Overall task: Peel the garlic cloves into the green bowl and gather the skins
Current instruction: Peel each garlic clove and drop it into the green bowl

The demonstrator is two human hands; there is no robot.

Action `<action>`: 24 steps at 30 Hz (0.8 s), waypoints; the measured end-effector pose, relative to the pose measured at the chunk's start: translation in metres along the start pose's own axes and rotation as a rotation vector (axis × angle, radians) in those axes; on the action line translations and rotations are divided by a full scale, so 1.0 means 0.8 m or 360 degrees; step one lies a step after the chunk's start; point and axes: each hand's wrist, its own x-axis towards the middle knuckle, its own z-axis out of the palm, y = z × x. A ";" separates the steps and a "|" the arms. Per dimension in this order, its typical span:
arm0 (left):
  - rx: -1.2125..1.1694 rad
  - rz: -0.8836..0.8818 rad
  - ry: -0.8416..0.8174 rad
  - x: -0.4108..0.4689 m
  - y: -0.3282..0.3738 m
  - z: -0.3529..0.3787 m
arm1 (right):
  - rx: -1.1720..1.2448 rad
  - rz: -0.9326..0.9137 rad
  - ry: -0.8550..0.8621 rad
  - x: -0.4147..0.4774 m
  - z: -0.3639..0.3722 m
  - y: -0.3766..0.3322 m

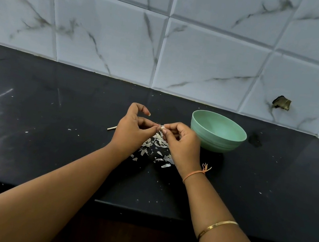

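Above the dark tabletop (47,145), the left hand (132,129) and right hand (182,143) meet over a loose heap of skins (157,141). Each grip pinches the same small clove (162,128) between thumb and fingertips; the left forefinger arches free. The bowl (219,144) stands upright just right of the right hand. A pale stick (111,127) lies beside the left hand.
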 end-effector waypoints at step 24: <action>0.0167 -0.0108 0.0195 0.007 -0.008 0.000 | 0.0666 0.0153 -0.0166 -0.003 -0.006 -0.020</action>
